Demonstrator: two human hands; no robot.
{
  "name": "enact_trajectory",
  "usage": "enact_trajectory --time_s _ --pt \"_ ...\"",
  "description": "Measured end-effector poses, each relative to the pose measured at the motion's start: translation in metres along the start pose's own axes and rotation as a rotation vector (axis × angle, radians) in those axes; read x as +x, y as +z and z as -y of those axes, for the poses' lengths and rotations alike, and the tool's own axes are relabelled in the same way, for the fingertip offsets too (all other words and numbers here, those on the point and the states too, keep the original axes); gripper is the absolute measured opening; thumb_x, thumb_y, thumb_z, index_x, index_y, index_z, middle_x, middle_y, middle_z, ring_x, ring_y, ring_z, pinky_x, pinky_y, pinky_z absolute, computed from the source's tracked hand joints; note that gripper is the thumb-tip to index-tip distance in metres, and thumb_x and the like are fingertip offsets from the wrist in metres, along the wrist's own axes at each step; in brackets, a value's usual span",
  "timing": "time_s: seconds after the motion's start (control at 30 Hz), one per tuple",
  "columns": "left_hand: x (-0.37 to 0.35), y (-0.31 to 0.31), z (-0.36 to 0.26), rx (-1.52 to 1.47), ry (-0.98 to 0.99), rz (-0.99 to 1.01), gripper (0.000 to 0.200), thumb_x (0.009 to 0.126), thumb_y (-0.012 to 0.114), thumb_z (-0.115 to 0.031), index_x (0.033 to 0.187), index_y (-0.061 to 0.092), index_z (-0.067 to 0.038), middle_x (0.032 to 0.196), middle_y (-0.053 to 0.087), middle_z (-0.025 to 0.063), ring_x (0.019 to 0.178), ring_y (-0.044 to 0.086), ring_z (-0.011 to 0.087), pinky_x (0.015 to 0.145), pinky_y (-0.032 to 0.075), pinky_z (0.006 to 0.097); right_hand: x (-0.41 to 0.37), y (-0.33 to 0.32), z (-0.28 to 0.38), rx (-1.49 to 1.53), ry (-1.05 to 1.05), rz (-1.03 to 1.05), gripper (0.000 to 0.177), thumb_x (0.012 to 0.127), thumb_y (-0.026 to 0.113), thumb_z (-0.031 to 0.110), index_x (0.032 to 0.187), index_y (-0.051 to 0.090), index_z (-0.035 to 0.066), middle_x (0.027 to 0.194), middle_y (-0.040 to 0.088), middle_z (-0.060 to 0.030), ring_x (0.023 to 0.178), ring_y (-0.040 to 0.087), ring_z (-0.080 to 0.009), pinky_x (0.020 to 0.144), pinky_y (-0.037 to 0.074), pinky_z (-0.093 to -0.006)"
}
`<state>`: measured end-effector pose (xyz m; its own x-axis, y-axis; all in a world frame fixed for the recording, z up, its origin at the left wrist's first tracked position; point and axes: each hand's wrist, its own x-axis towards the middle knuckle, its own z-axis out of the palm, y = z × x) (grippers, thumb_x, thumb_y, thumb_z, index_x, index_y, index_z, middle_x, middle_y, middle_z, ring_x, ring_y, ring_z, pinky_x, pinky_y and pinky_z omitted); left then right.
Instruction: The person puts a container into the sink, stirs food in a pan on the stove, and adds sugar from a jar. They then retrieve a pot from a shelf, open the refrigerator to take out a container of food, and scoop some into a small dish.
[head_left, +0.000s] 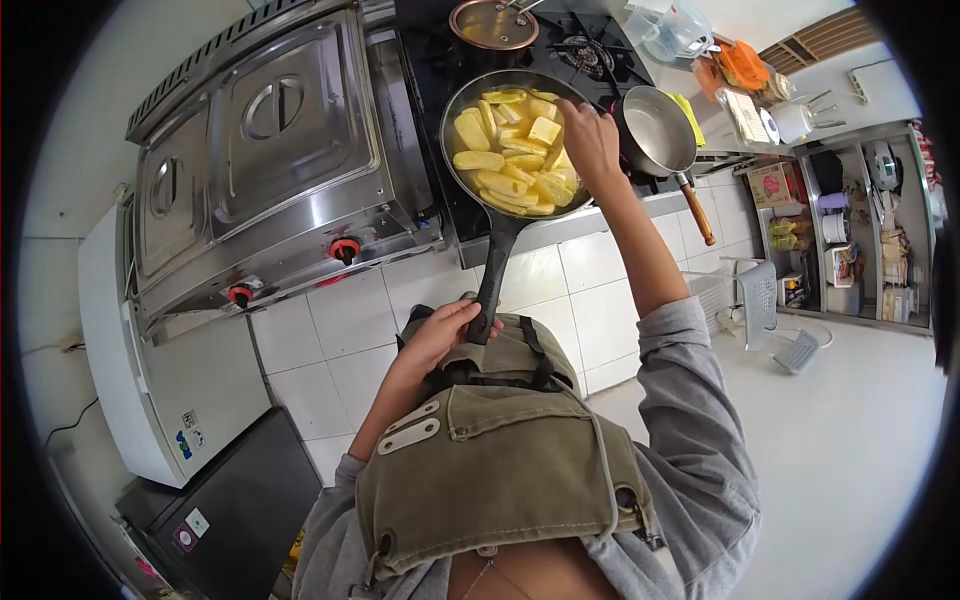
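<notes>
Gripping the end of the black handle (496, 265), the left hand (447, 330) closes its fingers and thumb around it; the pan (451, 118) sits on the black hob (425, 75), its handle pointing back toward the person; yellow slices (485, 160), some long and some blocky, fill much of it, lying in a yellowish liquid. The right hand (590, 140) is at the pan's right edge, fingers bent down toward the slices; its fingertips are partly hidden, so I cannot tell whether it grasps anything or merely touches the rim.

Just right of that hand stands a saucepan (655, 128), its wooden grip (697, 212) jutting past the hob's front edge; behind the pan is a pot (494, 25) under a glass lid, with a bare burner (583, 57) to its right. Left of the hob stands a steel unit (385, 190) with two lids (300, 100) and red-ringed knobs (344, 250) along its front; grey sleeves (690, 400) cover both upper arms, and olive canvas (500, 470) covers the chest; farther right, a grey chair (757, 300) stands near stocked shelves (868, 235).
</notes>
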<state>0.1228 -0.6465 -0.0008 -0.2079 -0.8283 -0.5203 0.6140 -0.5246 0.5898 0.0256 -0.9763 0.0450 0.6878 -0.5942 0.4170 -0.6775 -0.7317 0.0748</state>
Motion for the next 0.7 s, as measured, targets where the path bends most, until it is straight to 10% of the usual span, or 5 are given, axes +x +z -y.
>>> enact_trajectory --time_s 0.7 --pt "0.001 -0.001 0.003 0.006 0.014 -0.009 0.038 0.097 0.039 -0.027 0.121 0.050 0.000 0.097 0.062 0.0087 0.087 0.058 0.0148 0.082 0.046 0.0288 -0.051 -0.102 -0.004 0.198 0.255 0.085 0.018 0.087 0.048 0.013 0.096 0.064 0.010 0.072 0.062 -0.0179 0.067 0.061 -0.0342 0.060 0.047 -0.0440"
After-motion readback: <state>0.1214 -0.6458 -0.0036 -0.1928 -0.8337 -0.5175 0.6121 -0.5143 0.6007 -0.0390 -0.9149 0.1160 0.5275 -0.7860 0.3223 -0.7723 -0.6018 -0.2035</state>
